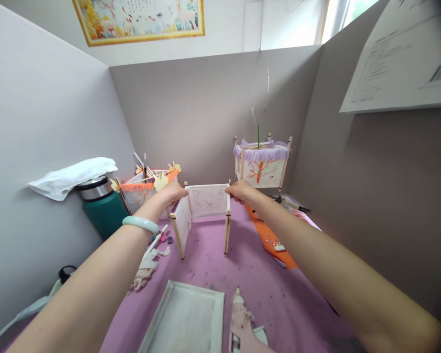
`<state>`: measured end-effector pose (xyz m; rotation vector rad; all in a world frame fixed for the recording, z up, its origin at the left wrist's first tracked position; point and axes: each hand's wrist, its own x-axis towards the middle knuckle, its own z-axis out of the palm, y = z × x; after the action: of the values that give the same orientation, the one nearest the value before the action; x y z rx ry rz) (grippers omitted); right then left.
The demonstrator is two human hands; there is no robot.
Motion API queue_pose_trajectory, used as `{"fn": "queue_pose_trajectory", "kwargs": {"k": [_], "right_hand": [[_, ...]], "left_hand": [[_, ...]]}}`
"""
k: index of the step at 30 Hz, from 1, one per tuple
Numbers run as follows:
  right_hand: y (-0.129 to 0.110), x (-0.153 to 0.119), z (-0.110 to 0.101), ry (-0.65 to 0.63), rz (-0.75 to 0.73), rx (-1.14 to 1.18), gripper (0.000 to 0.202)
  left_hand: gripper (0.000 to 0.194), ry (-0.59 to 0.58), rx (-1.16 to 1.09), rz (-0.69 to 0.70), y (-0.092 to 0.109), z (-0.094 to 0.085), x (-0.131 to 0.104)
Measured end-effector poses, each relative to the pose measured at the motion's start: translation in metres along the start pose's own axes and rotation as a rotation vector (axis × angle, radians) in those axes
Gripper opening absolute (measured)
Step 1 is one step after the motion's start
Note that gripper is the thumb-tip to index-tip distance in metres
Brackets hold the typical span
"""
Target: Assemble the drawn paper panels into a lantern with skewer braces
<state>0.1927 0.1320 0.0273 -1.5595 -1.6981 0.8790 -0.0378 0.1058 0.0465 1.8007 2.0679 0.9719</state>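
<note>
A box-like lantern frame [207, 200] with wooden corner posts and white panels stands upright on the purple tabletop. Its side towards me has no panel, and faint line drawing shows on the back one. My left hand [173, 193], above a pale green bangle, is closed on the top edge of the left side. Opposite it, my right hand [241, 191] pinches the top of the right side. Nearer to me lie a loose white framed panel [191, 316] and a pink glue gun [239, 318], its nozzle pointing away.
A lantern with purple fringe [262, 169] hangs at the back right. Behind my left hand stands an orange-trimmed lantern [135, 193], beside a green bottle [105, 211] with a white tissue [75, 176] on top. Orange sheet [270, 240] lies right; grey partitions [206, 113] enclose the table.
</note>
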Motion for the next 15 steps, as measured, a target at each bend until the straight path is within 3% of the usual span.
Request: {"fn": "queue_pose_trajectory", "kwargs": {"k": [4, 8, 11, 15], "right_hand": [[-0.015, -0.009, -0.007, 0.104, -0.14, -0.053, 0.01], [-0.017, -0.03, -0.01, 0.183, -0.346, -0.071, 0.007], [0.01, -0.045, 0.0, 0.24, -0.552, -0.08, 0.007], [0.073, -0.058, 0.027, 0.365, -0.848, -0.258, 0.01]], "left_hand": [[0.008, 0.053, 0.034, 0.002, 0.002, -0.014, -0.008], [0.017, 0.147, 0.017, 0.067, -0.001, -0.024, -0.033], [0.021, 0.256, -0.005, 0.19, -0.016, -0.013, -0.063], [0.018, 0.343, 0.129, 0.325, -0.051, 0.027, -0.101]]}}
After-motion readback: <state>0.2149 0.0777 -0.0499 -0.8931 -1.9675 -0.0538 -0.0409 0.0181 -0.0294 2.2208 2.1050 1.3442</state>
